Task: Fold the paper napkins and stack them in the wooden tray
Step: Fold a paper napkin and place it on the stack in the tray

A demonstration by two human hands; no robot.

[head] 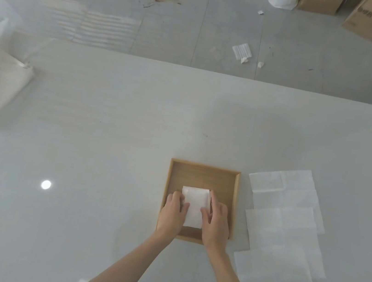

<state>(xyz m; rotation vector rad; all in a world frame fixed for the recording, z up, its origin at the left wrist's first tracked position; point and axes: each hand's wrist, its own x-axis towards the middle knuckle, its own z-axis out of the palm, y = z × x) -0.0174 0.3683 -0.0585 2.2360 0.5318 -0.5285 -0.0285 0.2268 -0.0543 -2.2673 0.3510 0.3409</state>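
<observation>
Folded napkin [194, 206], a small white rectangle, lies inside the square wooden tray [204, 175] toward its near edge. Left hand [173, 213] and right hand [215, 220] flank it, fingers curled over its left and right edges, pinching it between them. Tray: light wood, low rim, set near the table's [109, 129] near edge. Beside its right side, 4 unfolded napkins [287, 228], thin, creased, overlapping, run toward the near edge.
</observation>
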